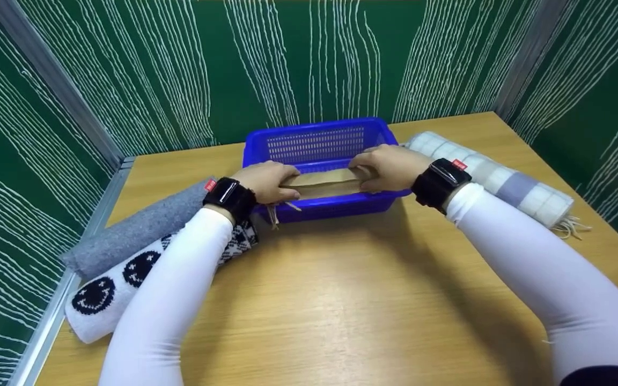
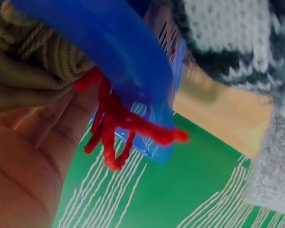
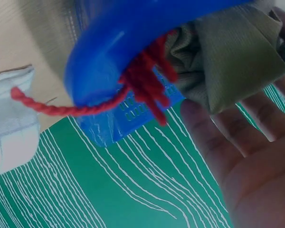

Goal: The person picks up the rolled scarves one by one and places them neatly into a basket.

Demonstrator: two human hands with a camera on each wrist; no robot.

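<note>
Over the blue plastic basket (image 1: 336, 201), a tan rolled scarf (image 1: 328, 184) lies lengthwise near the front rim. At its left end, my left hand (image 1: 263, 179) grips the roll, with the thumb on the near side. My right hand (image 1: 395, 165) grips the other end in the same way. Pale fringe strands (image 1: 273, 215) hang over the rim below the left hand. In the left wrist view red tassels (image 2: 114, 118) dangle beside the basket rim, and more red tassels (image 3: 145, 80) show in the right wrist view; what they belong to is hidden.
Left of the basket lie a grey rolled scarf (image 1: 137, 228) and a white roll with black smiley faces (image 1: 110, 292), partly behind my left forearm. A pale checked roll (image 1: 494, 177) with fringe lies at the right. Green walls with white lines stand around the wooden table (image 1: 309, 300).
</note>
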